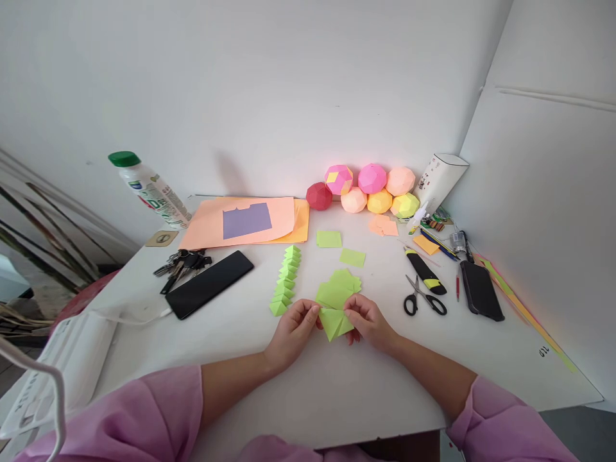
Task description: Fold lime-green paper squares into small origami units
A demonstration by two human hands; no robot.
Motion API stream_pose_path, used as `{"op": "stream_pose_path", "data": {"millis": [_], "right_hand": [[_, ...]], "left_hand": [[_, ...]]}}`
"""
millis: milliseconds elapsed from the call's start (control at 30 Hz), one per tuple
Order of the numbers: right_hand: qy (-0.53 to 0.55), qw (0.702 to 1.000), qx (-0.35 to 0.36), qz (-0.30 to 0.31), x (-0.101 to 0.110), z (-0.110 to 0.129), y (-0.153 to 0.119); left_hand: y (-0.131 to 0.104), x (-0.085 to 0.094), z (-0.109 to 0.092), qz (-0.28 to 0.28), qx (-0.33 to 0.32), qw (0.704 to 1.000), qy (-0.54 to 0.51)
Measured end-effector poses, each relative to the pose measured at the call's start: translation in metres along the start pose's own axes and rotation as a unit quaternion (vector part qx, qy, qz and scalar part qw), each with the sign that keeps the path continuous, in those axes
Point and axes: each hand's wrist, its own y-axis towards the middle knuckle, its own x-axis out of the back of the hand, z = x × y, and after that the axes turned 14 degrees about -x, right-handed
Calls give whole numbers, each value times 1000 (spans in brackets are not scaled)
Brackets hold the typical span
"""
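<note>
A light green folded paper piece [335, 325] with a downward point is pinched at its edges between both hands. My left hand [294, 328] is closed on its left side, thumb on top. On the right side, my right hand [371, 324] grips it between thumb and fingers. Just beyond lies a loose pile of green paper pieces [341, 287]. A row of folded green units [286, 280] stands to the left of the hands. Farther back are two flat green paper pieces [329, 239].
Paper balls [372, 178] are stacked against the wall. Scissors [423, 297], a box cutter [425, 272] and a black phone case [481, 290] lie right. Left are a black phone [210, 284], keys [183, 265], orange sheets [206, 224] and a tilted-looking bottle [156, 192].
</note>
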Motion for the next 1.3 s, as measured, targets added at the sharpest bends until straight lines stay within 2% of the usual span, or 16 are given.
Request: {"op": "stream_pose_path", "data": {"millis": [100,367,600,833,1000,1200,1300], "right_hand": [[-17,1000,3,13,-1,0,0],[-19,1000,5,1,-2,-2,1],[-12,999,32,15,3,-4,5],[28,999,5,19,3,-7,8],[23,999,39,17,3,-6,8],[21,998,58,0,0,-6,7],[11,998,67,-8,0,-7,7]], "left_hand": [[1,-1,1,-6,0,1000,-15],[1,-3,0,-11,30,997,-68],[0,-2,3,-12,4,999,-40],[-2,-1,3,23,-13,999,-40],[-3,1,5,39,-35,998,-19],[-4,2,8,17,-35,999,25],[-3,4,9,31,-66,996,52]]}}
